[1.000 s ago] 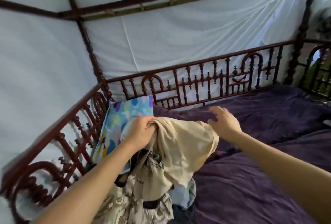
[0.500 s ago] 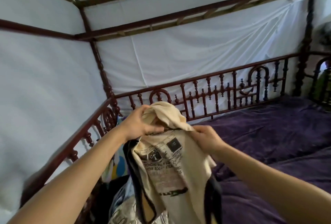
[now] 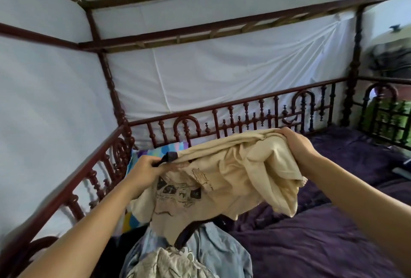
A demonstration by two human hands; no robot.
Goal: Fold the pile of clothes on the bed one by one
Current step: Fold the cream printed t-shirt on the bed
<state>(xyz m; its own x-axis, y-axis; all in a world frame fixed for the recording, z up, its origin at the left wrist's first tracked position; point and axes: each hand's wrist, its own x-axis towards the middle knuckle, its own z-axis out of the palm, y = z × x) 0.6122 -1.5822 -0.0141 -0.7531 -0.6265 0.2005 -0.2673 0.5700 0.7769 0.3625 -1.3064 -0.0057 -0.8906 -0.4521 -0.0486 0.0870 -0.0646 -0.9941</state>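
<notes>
I see the purple bedspread spreading out below the carved wooden rail. In front of that rail, the beige shirt hangs lifted and stretched between two outstretched arms, above the pile of clothes nearest me. The left hand, toward the rail's corner, pinches the shirt's dark trim with curled fingers. The right hand clutches a bunched edge, knuckles up.
</notes>
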